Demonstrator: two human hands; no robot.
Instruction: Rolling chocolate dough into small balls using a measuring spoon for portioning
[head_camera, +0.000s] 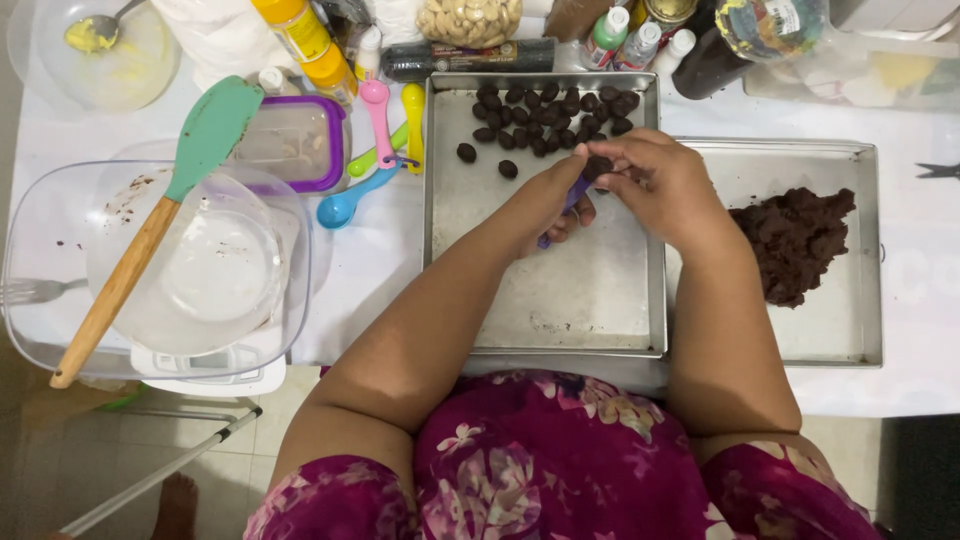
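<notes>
My left hand (552, 205) grips a purple measuring spoon (572, 198) over the middle metal tray (560, 290). My right hand (655, 180) presses its fingertips on a dark chocolate dough piece (598, 166) at the spoon's bowl. Several small dark dough balls (545, 120) lie in rows at the tray's far end, and two lie apart near its left side. A lump of dark dough (795, 242) rests in the second metal tray (850, 330) on the right.
Left of the trays are a glass bowl (60, 230) with a teal spatula (190, 170) across it, coloured measuring spoons (385, 130), a purple-rimmed container (300, 140). Bottles, a bag of nuts (468, 20) and jars line the far edge. Scissors (938, 170) lie far right.
</notes>
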